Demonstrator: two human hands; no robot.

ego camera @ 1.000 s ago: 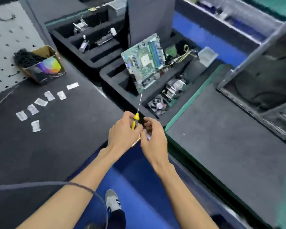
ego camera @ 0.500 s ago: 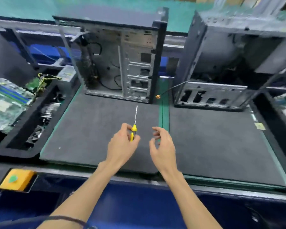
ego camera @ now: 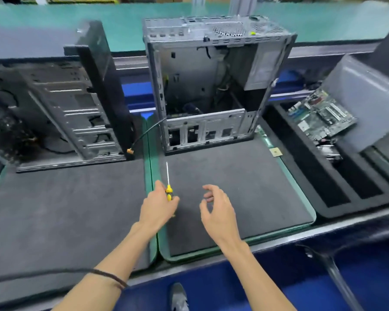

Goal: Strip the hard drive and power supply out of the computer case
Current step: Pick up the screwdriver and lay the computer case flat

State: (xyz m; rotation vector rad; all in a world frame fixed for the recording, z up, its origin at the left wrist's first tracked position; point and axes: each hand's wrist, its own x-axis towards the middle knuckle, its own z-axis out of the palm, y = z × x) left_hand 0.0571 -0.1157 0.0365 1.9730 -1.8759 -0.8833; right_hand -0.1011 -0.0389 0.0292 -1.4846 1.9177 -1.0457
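Progress view from the head camera. The open computer case [ego camera: 213,86] stands upright at the far edge of the dark mat on the desk [ego camera: 234,189], its open side toward the person. A grey box, probably the power supply [ego camera: 259,68], is mounted in the case's upper right corner; loose cables hang inside. The hard drive cannot be picked out in the lower bays. The left hand [ego camera: 158,207] grips a yellow-handled screwdriver [ego camera: 168,187], shaft pointing at the case. The right hand [ego camera: 218,209] is empty, fingers loosely curled, just right of the screwdriver. Judged stage: early, with neither part removed.
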